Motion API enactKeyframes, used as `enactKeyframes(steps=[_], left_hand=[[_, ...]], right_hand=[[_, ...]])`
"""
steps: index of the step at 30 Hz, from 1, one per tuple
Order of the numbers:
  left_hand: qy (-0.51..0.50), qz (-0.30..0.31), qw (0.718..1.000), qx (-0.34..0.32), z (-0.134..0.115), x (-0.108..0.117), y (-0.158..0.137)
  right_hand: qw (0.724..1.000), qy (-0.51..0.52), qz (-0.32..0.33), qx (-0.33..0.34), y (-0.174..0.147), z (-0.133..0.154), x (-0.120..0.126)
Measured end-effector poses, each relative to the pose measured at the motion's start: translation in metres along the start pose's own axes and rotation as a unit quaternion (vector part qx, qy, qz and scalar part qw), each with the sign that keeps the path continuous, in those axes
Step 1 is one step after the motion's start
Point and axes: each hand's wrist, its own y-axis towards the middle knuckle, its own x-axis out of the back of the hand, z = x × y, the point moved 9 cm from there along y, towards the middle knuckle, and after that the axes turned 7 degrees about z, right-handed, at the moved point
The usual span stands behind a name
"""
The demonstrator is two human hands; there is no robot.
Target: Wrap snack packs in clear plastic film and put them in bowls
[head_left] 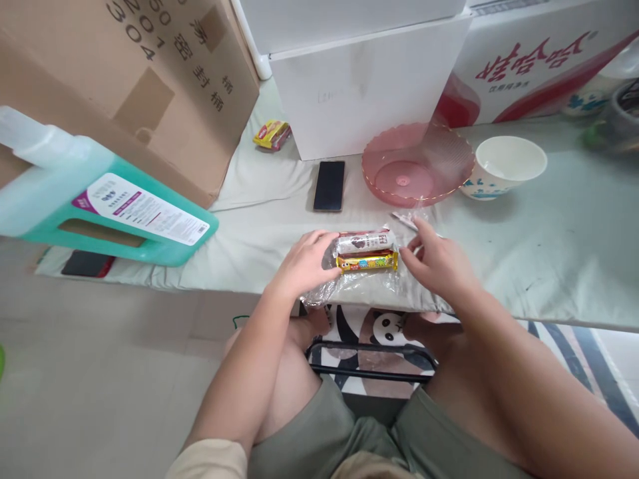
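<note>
A clear plastic bag [359,282] lies near the table's front edge, with a silver-white wrapped stick snack [363,241] and a yellow wrapped snack bar [368,261] side by side in or on it. My left hand [308,261] grips the bag's left end, thumb and fingers around the ends of the snacks. Just right of the packs, my right hand [434,261] has its fingers curled. Whatever is between those fingertips is too small to make out. Beside them lie a thin white strip [403,221] and some crinkled clear film [422,210].
Behind my hands are a dark phone [329,186], a pink scalloped bowl [387,176] and a white paper bowl [512,159]. A yellow-red snack packet [272,135] lies by a white box [359,93]. Left stand a green liquid jug [130,206] and a cardboard box [150,86].
</note>
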Motion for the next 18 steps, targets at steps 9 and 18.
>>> enactKeyframes(steps=[9, 18], left_hand=[[-0.149, -0.147, 0.966, 0.149, 0.049, 0.018, 0.010], [-0.400, -0.246, 0.853, 0.227, 0.079, 0.014, 0.013]], right_hand=[[0.962, 0.024, 0.011, 0.271, 0.001, 0.069, -0.029], [0.974, -0.098, 0.042, 0.198, 0.006, 0.066, -0.046]])
